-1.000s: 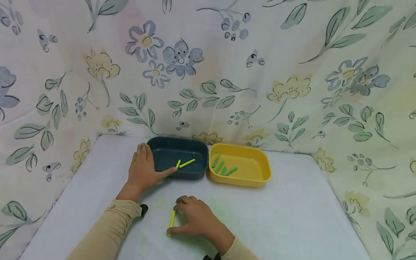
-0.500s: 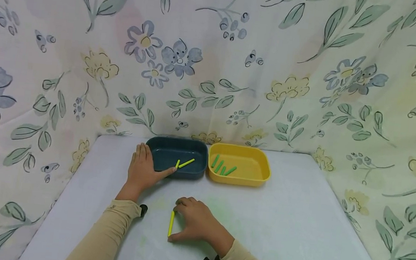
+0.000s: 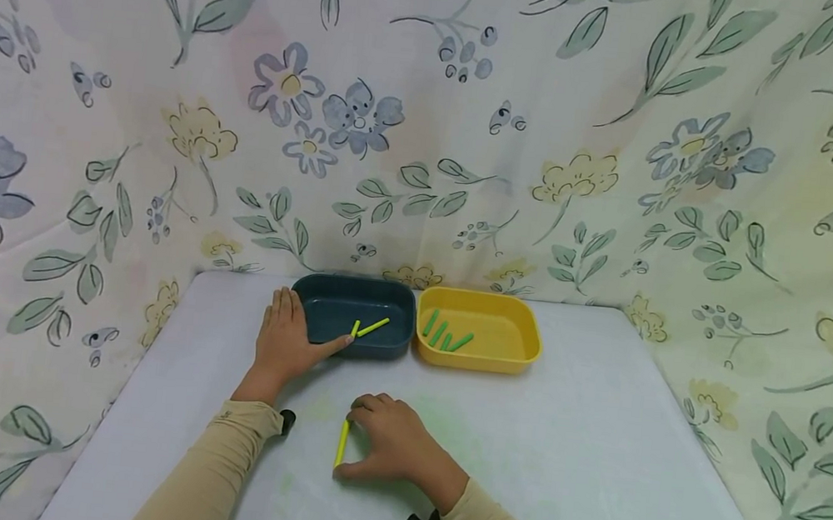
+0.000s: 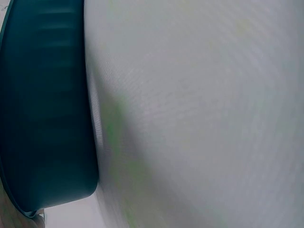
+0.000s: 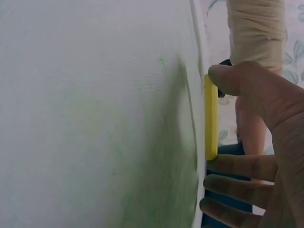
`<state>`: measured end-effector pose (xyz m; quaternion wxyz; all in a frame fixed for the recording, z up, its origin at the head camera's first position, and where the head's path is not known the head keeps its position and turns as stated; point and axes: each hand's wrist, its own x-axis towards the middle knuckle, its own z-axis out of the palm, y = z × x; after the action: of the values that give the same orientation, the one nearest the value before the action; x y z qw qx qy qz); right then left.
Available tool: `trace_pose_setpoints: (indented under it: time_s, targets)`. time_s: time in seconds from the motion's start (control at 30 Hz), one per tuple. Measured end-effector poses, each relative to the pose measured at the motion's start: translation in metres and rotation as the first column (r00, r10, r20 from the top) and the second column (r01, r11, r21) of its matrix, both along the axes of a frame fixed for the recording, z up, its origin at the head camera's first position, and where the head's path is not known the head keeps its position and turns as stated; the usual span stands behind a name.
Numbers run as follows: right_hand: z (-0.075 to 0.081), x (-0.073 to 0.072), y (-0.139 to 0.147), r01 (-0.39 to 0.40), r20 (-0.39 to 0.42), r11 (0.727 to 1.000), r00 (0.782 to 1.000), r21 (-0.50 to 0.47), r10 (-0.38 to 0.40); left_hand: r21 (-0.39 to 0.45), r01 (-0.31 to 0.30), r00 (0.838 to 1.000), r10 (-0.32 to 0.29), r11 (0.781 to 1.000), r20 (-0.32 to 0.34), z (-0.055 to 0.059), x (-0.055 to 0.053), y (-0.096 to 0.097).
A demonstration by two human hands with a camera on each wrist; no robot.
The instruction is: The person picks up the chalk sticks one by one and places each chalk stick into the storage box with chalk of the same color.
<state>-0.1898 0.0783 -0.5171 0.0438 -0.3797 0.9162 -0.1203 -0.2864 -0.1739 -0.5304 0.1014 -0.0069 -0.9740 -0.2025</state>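
My right hand (image 3: 399, 440) pinches a yellow chalk stick (image 3: 342, 444) by its two ends, thumb at the near end and a fingertip at the far end. In the right wrist view the same chalk (image 5: 211, 118) spans between thumb and finger, with the other fingers spread below. My left hand (image 3: 286, 344) rests against the front left corner of a dark blue tray (image 3: 332, 309), fingers straight along its left side, thumb on the front rim. Two yellow chalk pieces (image 3: 373, 327) lie in that tray. The tray's wall (image 4: 45, 109) fills the left wrist view's left side.
Right beside the blue tray stands a yellow tray (image 3: 511, 332) holding several green chalk pieces (image 3: 438, 332). Both are at the back of a white-covered table (image 3: 578, 460) with faint green smudges. A floral curtain (image 3: 429, 127) hangs behind.
My right thumb has shifted from partway along the chalk to its near end. The chalk has barely moved, and my left hand and both trays stay put.
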Motion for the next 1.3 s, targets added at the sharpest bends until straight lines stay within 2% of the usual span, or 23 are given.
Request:
trace_pose_setpoints:
  time_s: [0.17, 0.33, 0.53, 0.73, 0.87, 1.07, 1.3]
  targets:
    - [0.000, -0.005, 0.004, 0.011, -0.022, 1.000, 1.000, -0.011, -0.011, 0.006, 0.005, 1.000, -0.005, 1.000, -0.001, 0.000, 0.000, 0.000]
    - [0.009, -0.014, 0.009, 0.026, -0.077, 0.998, 0.997, -0.058, -0.031, 0.004, 0.003, 1.000, -0.003, 1.000, 0.001, -0.001, -0.001, -0.001]
    - [0.028, -0.030, 0.017, 0.023, -0.155, 0.982, 0.987, -0.187, -0.053, 0.013, 0.016, 1.000, -0.016, 1.000, -0.007, -0.001, -0.004, 0.001]
    - [0.034, -0.051, 0.023, 0.040, -0.201, 0.971, 0.975, -0.238, -0.089, -0.010, 0.004, 1.000, -0.004, 1.000, -0.011, 0.000, -0.001, 0.001]
    - [0.036, -0.065, 0.026, 0.084, -0.195, 0.965, 0.971, -0.248, -0.135, -0.018, 0.005, 1.000, -0.005, 1.000, -0.016, 0.000, 0.000, 0.000]
    - [0.036, -0.086, 0.028, 0.169, -0.177, 0.962, 0.962, -0.213, -0.208, -0.007, 0.010, 1.000, -0.010, 1.000, -0.013, 0.000, 0.001, -0.001]
    - [0.034, -0.098, 0.024, 0.271, -0.196, 0.943, 0.931, -0.194, -0.307, -0.007, 0.012, 1.000, -0.012, 1.000, -0.010, -0.002, -0.001, -0.001]
